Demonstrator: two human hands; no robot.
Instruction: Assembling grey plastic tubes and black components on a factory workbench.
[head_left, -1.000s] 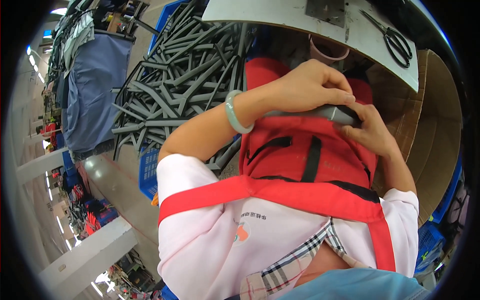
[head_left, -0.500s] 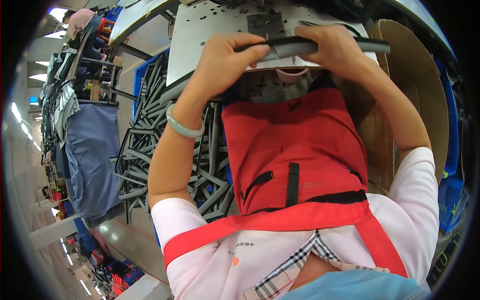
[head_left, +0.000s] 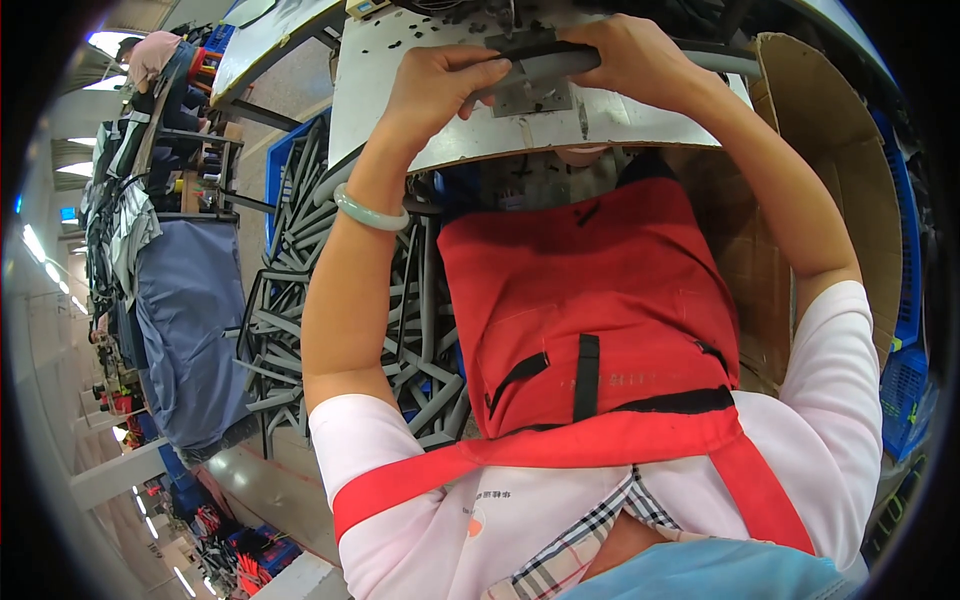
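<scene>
"Grey strip (head_left: 548, 68), held how?"
"Left hand (head_left: 428, 90) pinches it, right hand (head_left: 645, 62) curls round it, over the table (head_left: 365, 95), inside the near edge."
"Beyond?"
"Similar strips (head_left: 428, 320) lie off its left edge; a cardboard box (head_left: 832, 110) stands by the right."

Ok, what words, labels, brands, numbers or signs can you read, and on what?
Pale pink shirt: small dark characters beside an orange emblem, not copied out here.
Red apron: pale print, too faint to read.
Held grey strip: no lettering visible.
Anything farther off: too small or blurred to read.
</scene>
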